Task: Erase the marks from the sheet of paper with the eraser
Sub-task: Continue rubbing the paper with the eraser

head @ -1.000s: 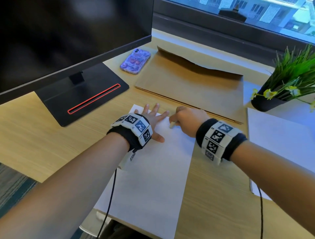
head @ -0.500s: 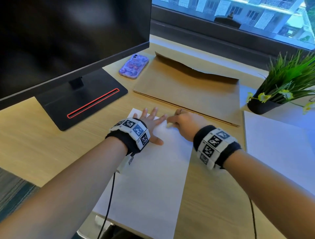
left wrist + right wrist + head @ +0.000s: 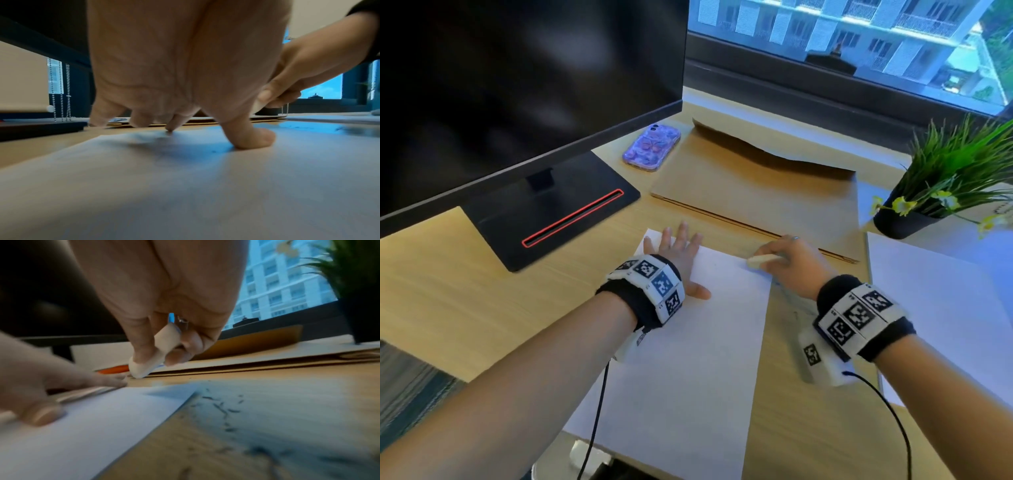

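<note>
A white sheet of paper (image 3: 688,359) lies on the wooden desk in front of me. My left hand (image 3: 678,253) presses flat on its upper left part, fingers spread; the left wrist view shows the thumb (image 3: 252,138) down on the sheet (image 3: 185,186). My right hand (image 3: 787,263) pinches a white eraser (image 3: 760,261) near the sheet's top right corner. In the right wrist view the eraser (image 3: 148,363) sits between thumb and fingers, its tip low by the paper's far corner (image 3: 176,391). No marks are plain on the sheet.
Dark eraser crumbs (image 3: 222,408) lie on the desk right of the sheet. A brown envelope (image 3: 756,192) lies behind, a monitor base (image 3: 558,209) and a purple phone (image 3: 652,147) at left, a potted plant (image 3: 945,185) and another white sheet (image 3: 945,308) at right.
My right hand has moved right with the eraser, away from the left hand toward the sheet's top right corner. The left hand stays pressed on the sheet.
</note>
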Available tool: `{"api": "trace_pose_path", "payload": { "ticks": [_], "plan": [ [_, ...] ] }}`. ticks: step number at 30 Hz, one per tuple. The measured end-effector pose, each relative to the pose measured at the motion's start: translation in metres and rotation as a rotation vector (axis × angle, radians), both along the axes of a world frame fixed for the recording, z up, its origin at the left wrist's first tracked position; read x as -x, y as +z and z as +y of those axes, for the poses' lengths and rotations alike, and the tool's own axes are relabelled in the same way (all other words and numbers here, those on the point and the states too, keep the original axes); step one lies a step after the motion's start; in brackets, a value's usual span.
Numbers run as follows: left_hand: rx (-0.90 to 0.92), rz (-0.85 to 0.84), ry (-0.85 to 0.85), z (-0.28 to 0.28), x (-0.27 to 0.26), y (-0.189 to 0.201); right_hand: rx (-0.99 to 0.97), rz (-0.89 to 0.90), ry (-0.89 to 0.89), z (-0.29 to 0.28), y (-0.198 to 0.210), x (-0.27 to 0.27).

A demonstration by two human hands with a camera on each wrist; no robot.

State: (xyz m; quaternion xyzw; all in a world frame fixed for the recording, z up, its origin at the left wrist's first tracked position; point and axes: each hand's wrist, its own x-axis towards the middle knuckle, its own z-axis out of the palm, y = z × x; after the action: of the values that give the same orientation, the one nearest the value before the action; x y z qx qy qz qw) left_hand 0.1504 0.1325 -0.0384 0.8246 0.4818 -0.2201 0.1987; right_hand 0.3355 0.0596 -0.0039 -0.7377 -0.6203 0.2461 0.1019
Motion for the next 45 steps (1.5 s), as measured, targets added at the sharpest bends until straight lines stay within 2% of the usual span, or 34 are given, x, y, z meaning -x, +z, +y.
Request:
{"api": "trace_pose_path", "payload": {
  "ticks": [2, 5, 12, 17, 23, 28, 33, 39, 45],
  "plan": [
    [-0.021, 0.006, 0.053, -0.007, -0.002, 0.002, -0.041, -0.005, 0.004, 0.005, -0.003, 0.014],
    [0.031, -0.074, 0.12, -0.012, -0.001, 0.004, -0.062, 0.003, 0.036, 0.016, -0.012, 0.037],
    [0.055, -0.061, 0.09, -0.011, 0.004, 0.003, -0.055, -0.038, 0.024, 0.052, -0.025, 0.056],
    [0.078, -0.064, 0.094, -0.01, 0.005, 0.003, 0.035, -0.244, 0.281, 0.037, -0.027, 0.053],
    [0.068, -0.053, 0.089, -0.012, 0.005, 0.003, -0.053, -0.18, 0.141, 0.051, -0.026, 0.054],
    [0.084, -0.054, 0.093, -0.011, 0.006, 0.003, 0.156, -0.212, 0.241, 0.046, -0.025, 0.055],
    [0.075, -0.048, 0.088, -0.012, 0.005, 0.002, 0.043, -0.151, 0.061, 0.059, -0.017, 0.057],
    [0.093, -0.044, 0.096, -0.011, 0.004, 0.004, 0.168, -0.203, 0.188, 0.04, -0.024, 0.055],
    [0.088, -0.051, 0.1, -0.012, 0.005, 0.004, 0.011, -0.179, 0.052, 0.054, -0.02, 0.059]
  ]
}}
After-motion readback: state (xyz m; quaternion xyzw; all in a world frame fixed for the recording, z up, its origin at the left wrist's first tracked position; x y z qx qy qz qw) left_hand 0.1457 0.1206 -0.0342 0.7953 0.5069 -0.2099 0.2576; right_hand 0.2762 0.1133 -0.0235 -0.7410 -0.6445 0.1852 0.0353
